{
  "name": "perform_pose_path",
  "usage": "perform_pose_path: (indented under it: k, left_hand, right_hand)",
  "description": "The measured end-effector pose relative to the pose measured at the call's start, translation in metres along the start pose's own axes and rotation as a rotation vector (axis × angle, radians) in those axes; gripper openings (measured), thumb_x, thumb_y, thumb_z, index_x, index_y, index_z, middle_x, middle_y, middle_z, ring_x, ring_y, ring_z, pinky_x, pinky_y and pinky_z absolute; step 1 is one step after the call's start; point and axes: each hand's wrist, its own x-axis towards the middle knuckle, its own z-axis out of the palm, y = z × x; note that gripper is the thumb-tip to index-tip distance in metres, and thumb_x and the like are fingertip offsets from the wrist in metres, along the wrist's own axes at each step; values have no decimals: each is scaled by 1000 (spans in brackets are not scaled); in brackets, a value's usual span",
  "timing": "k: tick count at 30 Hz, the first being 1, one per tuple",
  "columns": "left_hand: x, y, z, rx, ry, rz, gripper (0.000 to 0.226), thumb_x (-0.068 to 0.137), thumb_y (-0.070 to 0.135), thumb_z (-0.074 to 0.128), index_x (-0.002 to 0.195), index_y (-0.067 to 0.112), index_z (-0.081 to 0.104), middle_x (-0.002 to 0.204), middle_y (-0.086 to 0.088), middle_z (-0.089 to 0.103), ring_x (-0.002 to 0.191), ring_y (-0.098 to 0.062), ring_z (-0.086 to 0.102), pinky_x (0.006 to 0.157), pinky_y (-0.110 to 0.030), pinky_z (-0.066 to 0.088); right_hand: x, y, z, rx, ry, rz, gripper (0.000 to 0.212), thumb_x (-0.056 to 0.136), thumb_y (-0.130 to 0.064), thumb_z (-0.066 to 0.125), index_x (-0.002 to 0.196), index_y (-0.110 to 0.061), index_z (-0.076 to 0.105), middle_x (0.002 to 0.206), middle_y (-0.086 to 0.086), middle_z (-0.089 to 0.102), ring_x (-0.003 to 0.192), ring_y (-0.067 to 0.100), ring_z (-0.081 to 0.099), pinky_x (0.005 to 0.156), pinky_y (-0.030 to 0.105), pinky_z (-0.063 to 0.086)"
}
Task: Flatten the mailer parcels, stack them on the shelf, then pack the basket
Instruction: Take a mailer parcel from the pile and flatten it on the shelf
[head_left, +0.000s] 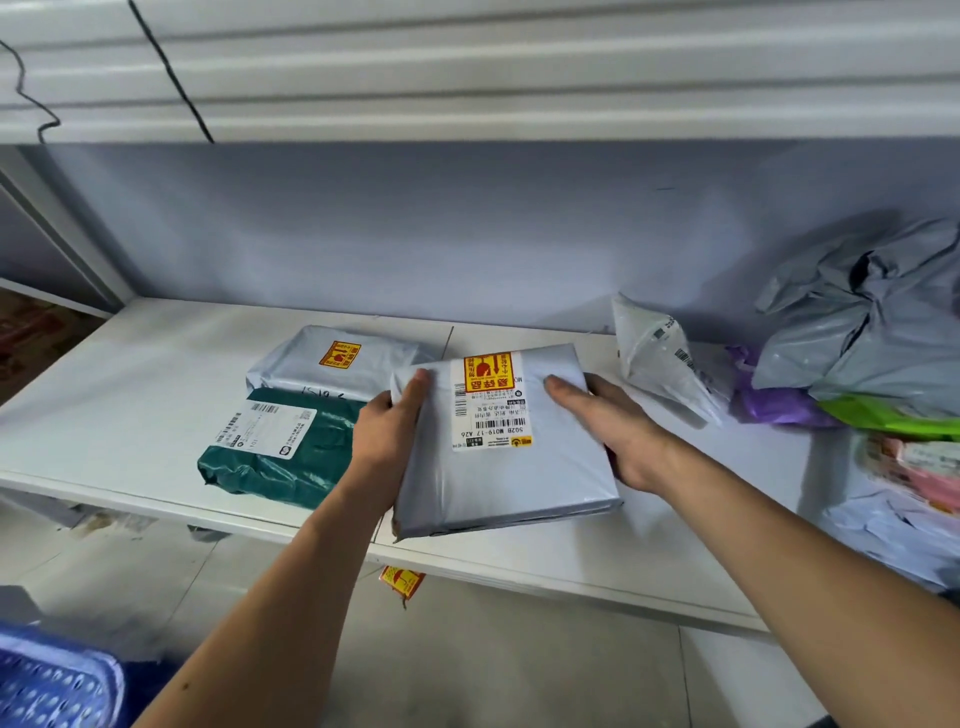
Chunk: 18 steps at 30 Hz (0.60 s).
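Observation:
A flat grey mailer parcel (511, 478) with a white label and a yellow-red sticker is held just above the white shelf (130, 384), near its front edge. My left hand (387, 426) grips its left side and my right hand (613, 423) grips its right side, thumbs on top. To the left on the shelf lie a dark green mailer (275, 460) and, behind it, another grey mailer (337, 364) with a yellow sticker. A blue perforated basket (52, 680) shows at the bottom left corner.
At the right of the shelf are a crumpled white mailer (660, 358), a purple bag (774, 400) and a heap of grey, green and pink bags (878, 343). A yellow sticker scrap (402, 579) lies on the tiled floor below. Another shelf board hangs overhead.

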Motion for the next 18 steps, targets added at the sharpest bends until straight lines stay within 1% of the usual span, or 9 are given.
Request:
perform_pose_path:
  k: [1, 3, 5, 7, 9, 11, 14, 16, 18]
  left_hand:
    - [1, -4, 0, 59, 20, -22, 49, 84, 63, 60, 88, 15, 67, 96, -8, 72, 90, -28, 69, 87, -48, 56]
    - [2, -13, -2, 214, 57, -43, 55, 82, 71, 54, 86, 17, 66, 98, -10, 70, 90, -30, 67, 88, -46, 55]
    - [4, -20, -4, 386, 58, -34, 67, 82, 77, 45, 95, 15, 68, 102, -12, 69, 94, -33, 65, 90, -45, 53]
    - [5, -25, -2, 566, 55, -32, 76, 86, 76, 36, 110, 12, 67, 108, -16, 66, 101, -36, 61, 92, -43, 50]
    - [7, -29, 2, 707, 10, -50, 82, 88, 75, 28, 119, 9, 64, 116, -20, 64, 108, -37, 58, 94, -42, 47]
    - [9, -35, 8, 768, -66, -95, 85, 89, 75, 23, 126, 8, 59, 121, -22, 61, 112, -38, 57, 96, -43, 46]
    - [14, -47, 13, 749, -152, -180, 75, 94, 67, 30, 126, 4, 57, 122, -19, 62, 111, -37, 59, 96, -42, 49]
    - [17, -50, 16, 741, -148, -136, 69, 93, 62, 42, 133, 7, 52, 128, -15, 59, 115, -35, 56, 98, -41, 47]
    - [21, -48, 16, 709, -82, -40, 75, 86, 63, 52, 144, 17, 38, 140, -12, 46, 124, -36, 47, 104, -46, 42]
  right_hand:
    - [0, 2, 1, -64, 19, -12, 32, 89, -39, 67, 113, -16, 66, 102, 3, 75, 93, 23, 72, 92, 46, 55]
    - [-2, 9, 2, -243, 52, -18, 35, 90, -47, 62, 108, -18, 68, 101, 0, 74, 93, 21, 71, 92, 44, 54]
    - [-2, 18, 2, -465, 73, -10, 44, 90, -59, 53, 109, -21, 67, 106, -3, 71, 99, 20, 67, 95, 42, 52]
    - [-1, 24, 1, -603, 89, 11, 49, 91, -62, 45, 112, -22, 66, 111, -1, 69, 104, 23, 63, 96, 41, 49]
    - [1, 26, -2, -663, 116, 14, 51, 93, -60, 42, 115, -20, 64, 115, 2, 67, 108, 26, 61, 96, 40, 48]
    - [1, 26, -3, -669, 138, -4, 48, 94, -58, 43, 118, -22, 62, 119, 2, 66, 110, 26, 59, 95, 35, 47]
    - [3, 21, -5, -669, 147, -73, 42, 95, -51, 48, 127, -26, 58, 125, 1, 63, 116, 25, 57, 92, 29, 44]
    - [6, 15, -8, -717, 115, -107, 46, 95, -50, 51, 136, -29, 51, 130, 1, 60, 122, 26, 53, 95, 28, 41]
    - [10, 12, -11, -742, 68, -110, 47, 95, -49, 52, 138, -31, 50, 129, 1, 61, 122, 25, 54, 97, 30, 42]
